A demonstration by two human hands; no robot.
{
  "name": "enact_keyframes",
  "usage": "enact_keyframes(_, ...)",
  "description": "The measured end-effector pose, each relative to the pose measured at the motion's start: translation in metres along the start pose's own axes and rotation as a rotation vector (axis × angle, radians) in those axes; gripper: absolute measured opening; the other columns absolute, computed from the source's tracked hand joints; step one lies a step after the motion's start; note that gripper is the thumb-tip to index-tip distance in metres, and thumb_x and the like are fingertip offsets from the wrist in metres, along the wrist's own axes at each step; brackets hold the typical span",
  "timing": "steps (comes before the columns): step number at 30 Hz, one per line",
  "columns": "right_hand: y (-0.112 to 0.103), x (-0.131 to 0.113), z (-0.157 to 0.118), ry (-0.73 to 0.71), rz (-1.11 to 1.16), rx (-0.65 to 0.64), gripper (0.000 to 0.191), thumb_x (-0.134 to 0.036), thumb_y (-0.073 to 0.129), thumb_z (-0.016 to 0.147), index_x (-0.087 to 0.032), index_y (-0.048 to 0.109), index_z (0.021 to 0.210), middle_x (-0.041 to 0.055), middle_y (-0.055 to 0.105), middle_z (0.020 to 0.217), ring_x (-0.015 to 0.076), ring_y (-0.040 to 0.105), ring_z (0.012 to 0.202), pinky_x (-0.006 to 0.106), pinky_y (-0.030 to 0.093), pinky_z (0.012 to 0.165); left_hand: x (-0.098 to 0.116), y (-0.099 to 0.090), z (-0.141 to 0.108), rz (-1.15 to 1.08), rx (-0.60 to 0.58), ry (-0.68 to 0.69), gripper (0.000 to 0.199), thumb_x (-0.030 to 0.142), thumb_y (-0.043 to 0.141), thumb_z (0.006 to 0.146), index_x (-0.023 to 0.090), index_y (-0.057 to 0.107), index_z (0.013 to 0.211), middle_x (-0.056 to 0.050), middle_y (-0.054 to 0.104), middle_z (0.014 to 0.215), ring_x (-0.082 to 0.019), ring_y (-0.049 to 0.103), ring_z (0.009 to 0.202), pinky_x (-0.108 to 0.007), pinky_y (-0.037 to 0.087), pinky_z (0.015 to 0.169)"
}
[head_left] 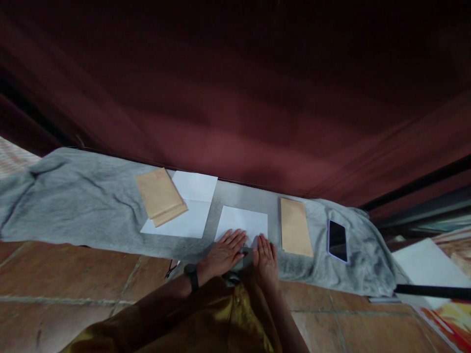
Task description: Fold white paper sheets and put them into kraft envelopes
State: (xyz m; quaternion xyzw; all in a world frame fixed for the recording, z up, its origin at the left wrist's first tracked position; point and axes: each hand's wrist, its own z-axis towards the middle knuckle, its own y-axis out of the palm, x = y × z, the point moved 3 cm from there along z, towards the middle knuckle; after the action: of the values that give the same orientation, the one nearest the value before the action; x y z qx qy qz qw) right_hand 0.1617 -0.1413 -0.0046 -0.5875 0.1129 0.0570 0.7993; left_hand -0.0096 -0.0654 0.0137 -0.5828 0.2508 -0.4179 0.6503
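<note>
A white sheet of paper (245,219), apparently folded, lies on the grey cloth right in front of me. My left hand (226,251) rests flat on its near edge, fingers stretched out and a dark watch on the wrist. Beside it, my right hand (265,260) lies with straight fingers on the sheet's near right corner. Left of these hands is a larger white sheet (198,215) with a crease across it. Brown envelopes (158,193) overlap that sheet's left side. To the right lies another stack of brown envelopes (296,228).
A phone (337,240) with a purple edge lies toward the right end of the grey cloth (91,201). Behind the covered surface rises a dark red panel (228,122). White paper (430,264) sits lower at the far right. Tiled floor (88,274) shows in front.
</note>
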Motion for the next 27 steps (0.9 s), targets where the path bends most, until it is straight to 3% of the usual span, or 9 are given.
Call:
enact_keyframes(6,0.006,-0.023,0.041,-0.14,0.17,-0.095,0.052,-0.031,0.024,0.109,-0.013,0.048,0.152,0.0141,0.049,0.157,0.0222,0.042,0.147,0.046,0.034,0.121,0.008,0.002,-0.017,-0.006,0.001,0.029,0.057,0.049,0.042,0.105,0.015,0.047,0.151,-0.013,0.053,0.153,-0.024,0.041,0.148,-0.045,0.017,0.126)
enact_keyframes(10,0.021,-0.036,0.067,-0.203,0.136,-0.149,0.05,-0.031,0.028,0.109,-0.016,0.044,0.154,0.0111,0.043,0.161,0.0213,0.038,0.15,0.046,0.029,0.124,0.008,0.008,-0.02,0.003,0.026,0.01,0.053,0.05,0.046,0.104,0.014,0.058,0.14,-0.014,0.062,0.143,-0.026,0.046,0.143,-0.045,0.017,0.126)
enact_keyframes(18,0.034,-0.022,0.104,-0.173,0.003,-0.112,0.05,-0.025,0.036,0.107,-0.014,0.04,0.156,0.0131,0.041,0.161,0.022,0.037,0.151,0.047,0.028,0.123,0.005,0.004,-0.021,0.015,0.009,0.052,0.06,0.054,0.038,0.106,0.018,0.044,0.154,-0.01,0.051,0.156,-0.024,0.04,0.149,-0.043,0.018,0.125)
enact_keyframes(22,0.033,-0.021,0.103,-0.144,0.005,-0.107,0.051,-0.026,0.031,0.108,-0.013,0.041,0.155,0.0133,0.042,0.161,0.0235,0.037,0.15,0.048,0.028,0.123,0.005,0.003,-0.024,0.009,-0.012,0.058,0.062,0.054,0.036,0.106,0.018,0.04,0.156,-0.009,0.046,0.159,-0.023,0.038,0.15,-0.042,0.016,0.126)
enact_keyframes(27,0.025,-0.02,0.071,-0.19,-0.02,-0.114,0.051,-0.028,0.03,0.108,-0.018,0.039,0.157,0.0096,0.038,0.164,0.0232,0.034,0.152,0.048,0.025,0.124,0.004,0.006,-0.029,0.007,-0.02,0.053,0.063,0.052,0.038,0.106,0.017,0.036,0.158,-0.011,0.043,0.16,-0.022,0.038,0.15,-0.041,0.019,0.126)
